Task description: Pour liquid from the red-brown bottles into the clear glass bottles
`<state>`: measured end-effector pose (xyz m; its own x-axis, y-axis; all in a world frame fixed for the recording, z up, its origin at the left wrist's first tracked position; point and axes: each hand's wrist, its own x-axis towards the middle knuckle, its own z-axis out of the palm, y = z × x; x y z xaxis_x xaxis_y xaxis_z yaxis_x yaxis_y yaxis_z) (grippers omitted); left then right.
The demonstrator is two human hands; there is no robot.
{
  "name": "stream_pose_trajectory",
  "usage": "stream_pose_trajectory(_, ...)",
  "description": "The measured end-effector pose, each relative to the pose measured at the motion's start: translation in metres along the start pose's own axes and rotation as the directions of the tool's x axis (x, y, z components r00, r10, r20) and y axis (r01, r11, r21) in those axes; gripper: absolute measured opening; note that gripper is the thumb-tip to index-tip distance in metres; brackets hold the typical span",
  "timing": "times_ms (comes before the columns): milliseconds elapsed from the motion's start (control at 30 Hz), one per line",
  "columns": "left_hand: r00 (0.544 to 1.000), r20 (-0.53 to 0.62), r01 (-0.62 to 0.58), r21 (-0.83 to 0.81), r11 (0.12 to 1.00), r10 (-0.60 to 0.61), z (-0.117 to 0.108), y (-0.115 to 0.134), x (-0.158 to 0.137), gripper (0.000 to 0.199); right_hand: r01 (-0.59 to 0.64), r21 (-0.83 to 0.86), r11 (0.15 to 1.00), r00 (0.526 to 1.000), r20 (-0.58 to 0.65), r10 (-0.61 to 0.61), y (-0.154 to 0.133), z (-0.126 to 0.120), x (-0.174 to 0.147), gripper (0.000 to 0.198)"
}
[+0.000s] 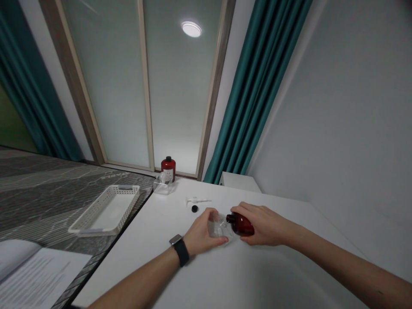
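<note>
My right hand (pixel 262 223) is wrapped round a small dark red bottle (pixel 242 224), tilted so that its black neck points left. Under that neck is a clear plastic container (pixel 219 227), which my left hand (pixel 206 234) grips from the left side. Whether any liquid is leaving the bottle is too small to tell. On the white table, just beyond my left hand, lie a round black cap (pixel 195 208) and a white pump head (pixel 196 200) with its thin tube pointing right.
At the table's far left corner stand a larger red bottle (pixel 168 167) with a black cap and a clear box (pixel 163 185). Left of the white table (pixel 154 240), a white perforated basket (pixel 107 210) and an open book (pixel 41 274) lie on a grey patterned surface.
</note>
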<state>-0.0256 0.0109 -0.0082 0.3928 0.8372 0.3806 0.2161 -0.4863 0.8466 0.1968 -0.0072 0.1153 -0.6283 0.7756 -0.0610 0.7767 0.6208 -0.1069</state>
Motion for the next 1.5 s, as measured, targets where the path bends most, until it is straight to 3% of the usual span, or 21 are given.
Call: stream_pose_trajectory(1500,1.000,0.000,-0.024,-0.016,1.000,0.024,-0.0002,0.0008,0.0000,0.058,0.004,-0.018,1.000,0.999,0.035,-0.003,-0.0033,-0.0080,0.0006,0.051)
